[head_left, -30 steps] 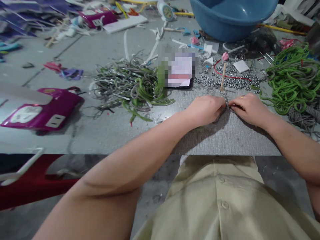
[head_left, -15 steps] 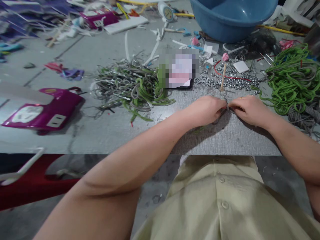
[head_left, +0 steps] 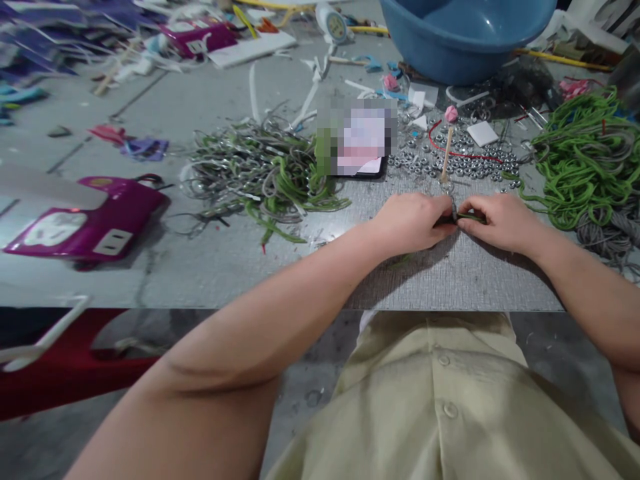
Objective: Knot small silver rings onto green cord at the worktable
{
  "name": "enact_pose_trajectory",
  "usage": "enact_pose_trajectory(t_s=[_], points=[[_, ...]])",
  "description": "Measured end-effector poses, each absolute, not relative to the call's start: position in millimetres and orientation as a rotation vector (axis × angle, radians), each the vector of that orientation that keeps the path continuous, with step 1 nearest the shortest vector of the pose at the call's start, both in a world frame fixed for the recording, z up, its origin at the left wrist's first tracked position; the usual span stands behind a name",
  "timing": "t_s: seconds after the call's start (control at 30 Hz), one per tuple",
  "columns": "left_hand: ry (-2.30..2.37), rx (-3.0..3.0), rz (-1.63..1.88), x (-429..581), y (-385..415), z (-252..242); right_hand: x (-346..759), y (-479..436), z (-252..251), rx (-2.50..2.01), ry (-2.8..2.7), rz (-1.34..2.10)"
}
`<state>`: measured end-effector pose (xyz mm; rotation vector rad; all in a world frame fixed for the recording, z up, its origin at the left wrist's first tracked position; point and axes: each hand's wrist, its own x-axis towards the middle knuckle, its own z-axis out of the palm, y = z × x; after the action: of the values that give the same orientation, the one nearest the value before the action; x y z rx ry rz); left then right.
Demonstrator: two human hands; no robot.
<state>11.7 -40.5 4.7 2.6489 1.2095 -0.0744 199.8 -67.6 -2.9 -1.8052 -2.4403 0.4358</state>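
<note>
On the table [head_left: 200, 277]: basin [head_left: 450, 59] far, rings [head_left: 425, 163] nearer, phone [head_left: 363, 159] left of rings, cords [head_left: 580, 160] right. Left hand [head_left: 413, 217] and right hand [head_left: 497, 217] near side of rings.

Bare table [head_left: 356, 208] lies free in front of the phone [head_left: 367, 161]. Left of it, a tangled heap [head_left: 240, 167] blocks; right, 1 thin stick [head_left: 447, 155]; front and right, the left hand [head_left: 417, 219].

This looks like a small craft workshop: the littered surface [head_left: 200, 280] carries a heap of green and grey cord [head_left: 583, 160], a spread of tiny shiny pieces [head_left: 480, 168], white scraps [head_left: 483, 133] and a blue basin [head_left: 460, 50], above a stained grey floor [head_left: 303, 427].
</note>
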Motion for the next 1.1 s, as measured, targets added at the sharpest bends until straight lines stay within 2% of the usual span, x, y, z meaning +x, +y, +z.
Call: enact_pose_trajectory(t_s=[0.43,0.7,1.1], points=[[1.270,2.654,-0.230,14.4,-40.0,8.9,190.6,-70.8,5.8,-1.996,-2.518,0.360],[1.173,2.688,-0.318,14.2,-40.0,16.5,187.8,-70.9,15.5,-1.980,-2.608,0.452],[1.002,2.725,-0.213,7.9,-39.6,17.6,193.7,-72.5,7.2,-1.890,-2.599,0.375]])
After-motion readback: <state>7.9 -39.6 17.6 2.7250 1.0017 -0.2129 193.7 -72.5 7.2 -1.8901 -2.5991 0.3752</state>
